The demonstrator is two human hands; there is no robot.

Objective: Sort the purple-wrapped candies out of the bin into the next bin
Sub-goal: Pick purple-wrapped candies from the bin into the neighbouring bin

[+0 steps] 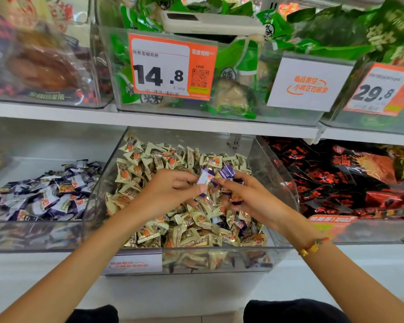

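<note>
A clear middle bin (278, 183) holds a heap of cream-wrapped candies (163, 164) with a few purple-wrapped ones (239, 226) mixed in at the front right. My left hand (170, 194) and my right hand (247, 197) meet above the heap. The left hand pinches a purple-wrapped candy (205, 177) between thumb and fingers. The right hand grips purple-wrapped candies (226, 171) in its curled fingers, one sticking up at the fingertips. The bin to the left (33, 236) holds a pile of purple-wrapped candies (47, 194).
A bin of red-and-black snack packs (350, 180) stands to the right. The white shelf (173, 121) above carries bins of green packs with price tags (170, 68). A bracelet (313, 247) circles my right wrist.
</note>
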